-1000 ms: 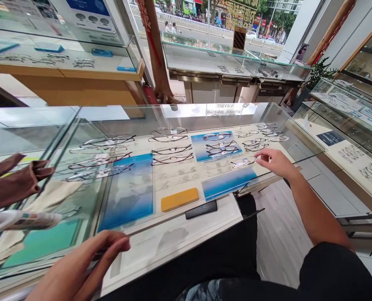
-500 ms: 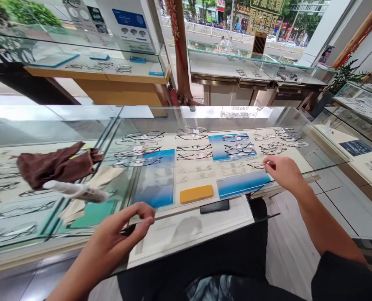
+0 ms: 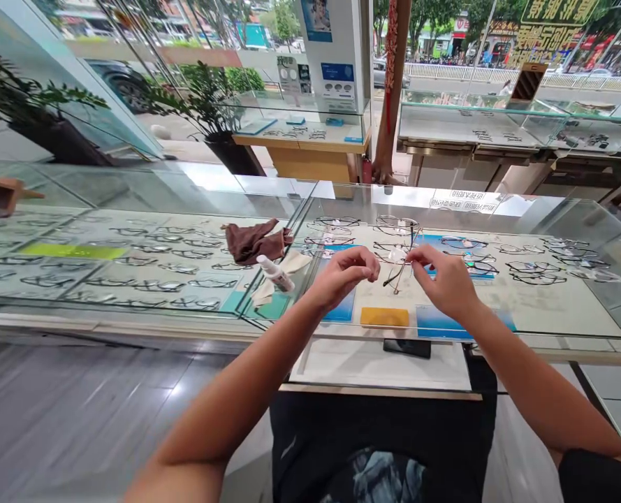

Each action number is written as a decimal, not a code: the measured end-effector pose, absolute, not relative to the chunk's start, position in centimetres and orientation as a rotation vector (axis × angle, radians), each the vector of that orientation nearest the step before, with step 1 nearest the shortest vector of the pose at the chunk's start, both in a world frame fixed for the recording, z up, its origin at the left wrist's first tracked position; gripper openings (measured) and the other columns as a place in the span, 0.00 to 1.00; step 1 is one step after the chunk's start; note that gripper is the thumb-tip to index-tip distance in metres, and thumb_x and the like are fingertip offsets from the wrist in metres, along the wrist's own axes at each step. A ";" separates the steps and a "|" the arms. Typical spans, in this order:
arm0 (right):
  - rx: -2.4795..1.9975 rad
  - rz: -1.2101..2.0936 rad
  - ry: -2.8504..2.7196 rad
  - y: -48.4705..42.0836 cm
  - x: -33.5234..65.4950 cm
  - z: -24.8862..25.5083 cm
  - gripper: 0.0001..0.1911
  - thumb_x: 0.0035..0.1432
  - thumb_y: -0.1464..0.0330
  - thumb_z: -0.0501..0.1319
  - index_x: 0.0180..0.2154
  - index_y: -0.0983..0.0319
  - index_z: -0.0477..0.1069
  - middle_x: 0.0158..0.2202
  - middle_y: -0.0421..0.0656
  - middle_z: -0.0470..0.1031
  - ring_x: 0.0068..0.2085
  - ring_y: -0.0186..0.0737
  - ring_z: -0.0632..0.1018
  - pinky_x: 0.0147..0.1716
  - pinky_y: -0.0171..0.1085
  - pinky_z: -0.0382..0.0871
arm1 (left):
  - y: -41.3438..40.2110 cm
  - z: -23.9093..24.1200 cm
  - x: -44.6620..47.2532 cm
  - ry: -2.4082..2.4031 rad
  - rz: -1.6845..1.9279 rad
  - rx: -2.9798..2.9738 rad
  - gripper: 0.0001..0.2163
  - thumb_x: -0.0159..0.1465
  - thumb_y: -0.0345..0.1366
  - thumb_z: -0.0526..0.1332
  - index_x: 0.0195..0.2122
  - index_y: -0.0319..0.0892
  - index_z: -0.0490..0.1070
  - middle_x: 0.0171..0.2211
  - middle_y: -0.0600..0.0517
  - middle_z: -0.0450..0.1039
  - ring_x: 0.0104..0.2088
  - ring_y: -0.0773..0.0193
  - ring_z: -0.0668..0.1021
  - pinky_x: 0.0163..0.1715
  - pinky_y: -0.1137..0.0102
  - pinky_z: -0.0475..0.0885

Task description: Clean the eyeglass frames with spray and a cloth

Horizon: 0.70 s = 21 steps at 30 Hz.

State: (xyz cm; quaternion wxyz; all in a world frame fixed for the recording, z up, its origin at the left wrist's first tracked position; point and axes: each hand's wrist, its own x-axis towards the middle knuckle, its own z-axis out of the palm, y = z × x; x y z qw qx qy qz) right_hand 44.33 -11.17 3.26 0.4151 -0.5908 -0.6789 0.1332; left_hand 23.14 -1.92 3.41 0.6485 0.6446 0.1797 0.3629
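A pair of thin-rimmed glasses (image 3: 392, 279) is held up over the glass worktop (image 3: 556, 341), roughly in front of the person's chest. It stands tilted, its slim side arms pointing different ways; the rims blend with the frames behind, so their outline is hard to follow. The right hand (image 3: 446, 279) pinches it between thumb and forefinger, a narrow hold on a thin part. The left hand (image 3: 346, 276) is just beside it, fingers curled and thumb near their tips; nothing shows between them, and whether the tips meet cannot be told.

Rows of other glasses (image 3: 538, 269) lie behind and to the right. Nearer the person are a yellow case (image 3: 384, 316), a blue sheet (image 3: 459, 321) and, below the worktop's front edge, a black case (image 3: 407, 347) in a pale drawer (image 3: 336, 363). To the left, a white bottle (image 3: 276, 274) lies tipped by a brown cloth (image 3: 255, 241) and a pale cloth (image 3: 295, 262).

The likeliest trouble is the small pinch: the glasses could twist or slip and drop onto the hard glass, scratching a lens. Pressing sideways on one thin arm could bend it or strain its hinge. Curled left fingers, coming in too close, might smear the lenses. A low elbow sweep leftward could roll the bottle.
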 end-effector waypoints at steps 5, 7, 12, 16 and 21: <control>-1.432 0.460 -1.589 -10.8 44.8 1.1 0.11 0.65 0.69 0.56 0.40 0.57 0.77 0.38 0.43 0.84 0.36 0.42 0.81 0.38 0.41 0.72 | -1.7 2.6 22.9 0.439 0.830 1.405 0.13 0.50 0.41 0.71 0.23 0.43 0.68 0.22 0.53 0.70 0.27 0.65 0.72 0.31 0.68 0.68; -1.395 0.500 -1.540 -10.9 45.0 1.0 0.11 0.65 0.69 0.55 0.39 0.57 0.77 0.38 0.43 0.84 0.37 0.42 0.82 0.38 0.41 0.73 | -1.7 2.4 22.8 0.448 0.823 1.420 0.13 0.50 0.42 0.72 0.23 0.43 0.69 0.22 0.53 0.71 0.27 0.64 0.72 0.32 0.67 0.68; -1.347 0.538 -1.503 -11.1 45.1 1.0 0.10 0.65 0.67 0.57 0.38 0.58 0.77 0.36 0.42 0.83 0.35 0.41 0.82 0.40 0.41 0.74 | -1.5 2.0 22.4 0.439 0.806 1.440 0.15 0.50 0.45 0.73 0.23 0.43 0.70 0.21 0.52 0.71 0.26 0.64 0.72 0.32 0.66 0.68; -1.353 0.528 -1.499 -11.3 45.2 0.8 0.09 0.65 0.66 0.58 0.38 0.58 0.78 0.36 0.43 0.84 0.35 0.41 0.81 0.40 0.42 0.75 | -1.6 2.2 22.3 0.434 0.809 1.438 0.17 0.50 0.48 0.73 0.21 0.44 0.69 0.19 0.53 0.69 0.25 0.64 0.70 0.31 0.65 0.67; -1.345 0.526 -1.525 -11.7 45.1 0.8 0.09 0.65 0.65 0.59 0.37 0.57 0.78 0.36 0.43 0.84 0.34 0.42 0.81 0.39 0.43 0.75 | -2.6 3.3 21.9 0.413 0.831 1.434 0.18 0.51 0.49 0.72 0.21 0.44 0.66 0.17 0.54 0.66 0.24 0.65 0.67 0.30 0.65 0.63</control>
